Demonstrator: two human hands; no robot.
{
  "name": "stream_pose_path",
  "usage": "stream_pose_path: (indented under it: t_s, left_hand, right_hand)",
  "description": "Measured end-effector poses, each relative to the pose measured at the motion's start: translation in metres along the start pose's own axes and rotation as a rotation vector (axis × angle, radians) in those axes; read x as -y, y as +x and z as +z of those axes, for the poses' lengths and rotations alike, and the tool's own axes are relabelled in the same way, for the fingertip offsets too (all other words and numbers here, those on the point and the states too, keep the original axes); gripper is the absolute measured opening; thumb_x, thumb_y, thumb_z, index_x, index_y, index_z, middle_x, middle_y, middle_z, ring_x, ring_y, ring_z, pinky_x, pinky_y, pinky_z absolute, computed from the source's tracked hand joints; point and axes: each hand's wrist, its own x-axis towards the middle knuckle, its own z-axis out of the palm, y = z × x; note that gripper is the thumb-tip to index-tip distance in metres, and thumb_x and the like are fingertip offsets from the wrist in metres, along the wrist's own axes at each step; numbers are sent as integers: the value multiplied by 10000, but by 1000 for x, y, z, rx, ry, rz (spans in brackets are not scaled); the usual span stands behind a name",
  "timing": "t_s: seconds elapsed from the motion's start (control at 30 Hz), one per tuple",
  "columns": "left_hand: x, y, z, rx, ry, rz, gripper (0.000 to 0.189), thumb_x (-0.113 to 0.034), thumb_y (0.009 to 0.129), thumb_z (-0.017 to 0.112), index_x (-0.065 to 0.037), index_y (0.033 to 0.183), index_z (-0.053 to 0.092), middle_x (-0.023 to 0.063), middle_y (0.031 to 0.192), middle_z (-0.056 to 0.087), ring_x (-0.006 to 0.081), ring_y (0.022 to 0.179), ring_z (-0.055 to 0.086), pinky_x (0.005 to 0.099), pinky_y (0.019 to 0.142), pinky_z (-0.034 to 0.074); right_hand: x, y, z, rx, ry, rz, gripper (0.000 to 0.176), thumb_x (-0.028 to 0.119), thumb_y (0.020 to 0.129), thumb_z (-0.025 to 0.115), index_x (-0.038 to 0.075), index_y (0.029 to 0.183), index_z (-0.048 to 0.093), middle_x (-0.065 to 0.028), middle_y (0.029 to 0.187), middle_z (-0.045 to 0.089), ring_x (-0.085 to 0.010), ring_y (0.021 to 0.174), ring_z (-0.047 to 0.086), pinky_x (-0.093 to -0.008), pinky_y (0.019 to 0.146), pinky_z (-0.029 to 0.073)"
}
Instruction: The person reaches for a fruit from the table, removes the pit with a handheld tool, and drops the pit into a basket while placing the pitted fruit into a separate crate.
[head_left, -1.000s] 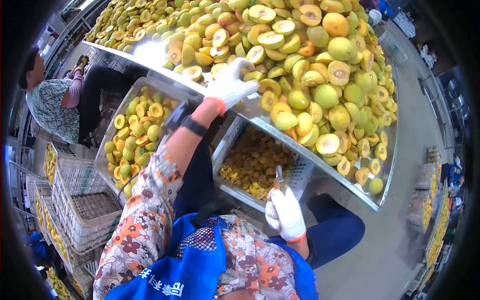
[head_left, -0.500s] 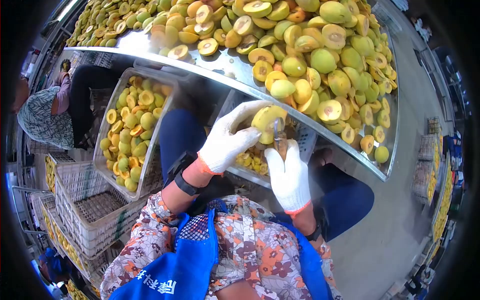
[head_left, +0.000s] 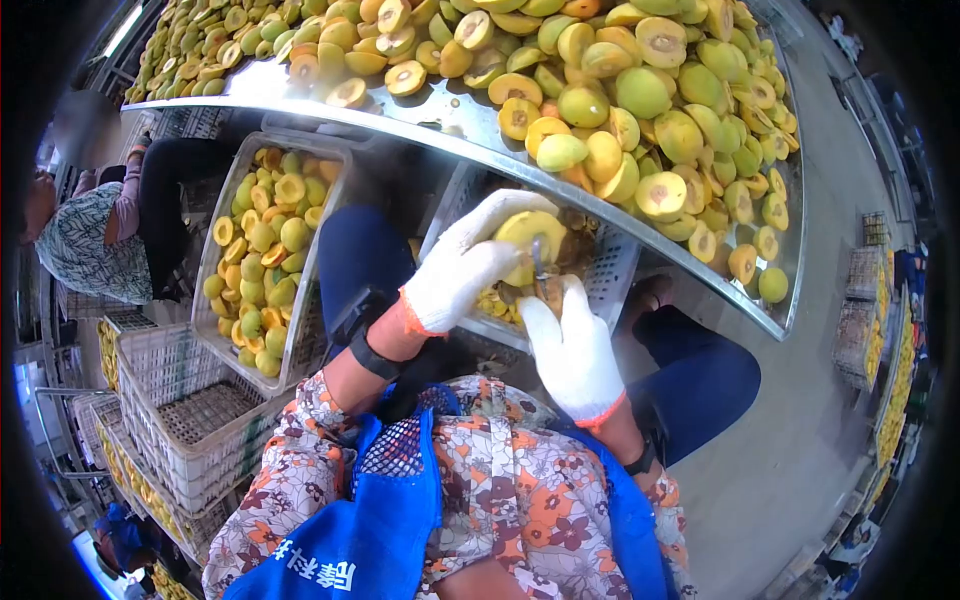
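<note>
My left hand (head_left: 463, 268), in a white glove, holds a halved yellow-green fruit (head_left: 520, 236) between thumb and fingers. In my gloved right hand (head_left: 573, 350) is a small tool (head_left: 541, 262) with a curved metal end, which touches the cut face of the fruit. Both hands are over a white crate (head_left: 609, 270) between my knees, with fruit pieces inside. Above them, a metal table (head_left: 440, 118) carries a large heap of halved fruit (head_left: 640, 95).
A crate (head_left: 340, 200) full of fruit halves stands left of my knee. Below it is a white slatted crate (head_left: 180, 440). A person (head_left: 95, 240) sits at the far left. More stacked crates (head_left: 855, 325) stand at the far right.
Both hands have moved slightly down and left with the fruit and the tool. The fruit is tilted differently. The seated person at the left has shifted, and the view has moved a little.
</note>
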Motion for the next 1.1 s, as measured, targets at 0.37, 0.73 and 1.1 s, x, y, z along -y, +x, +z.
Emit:
stream_pose_path:
  t_s: [0.37,0.73,1.1]
  left_hand:
    - [25,0,23,-242,280,7,239,-192,1033,493,-34,1147,630,96,990,670,154,917,637,306,847,510]
    - [26,-5,28,-190,508,116,227,-185,1002,551,-43,1169,611,160,1023,674,281,934,691,355,839,534]
    - [32,-6,23,-78,410,71,273,-304,1043,498,-66,1087,625,128,968,696,250,875,676,360,836,527]
  right_hand:
    - [-15,-7,10,219,443,404,299,55,857,620,51,1156,617,-347,1152,558,-454,733,645,-480,636,542]
    - [2,-5,-7,241,1319,927,202,250,1040,535,107,1173,482,17,619,424,-87,452,403,-250,395,307]
    - [-7,-20,-9,396,1675,1006,237,386,1087,429,184,1169,524,9,606,378,-87,374,301,-263,378,244]
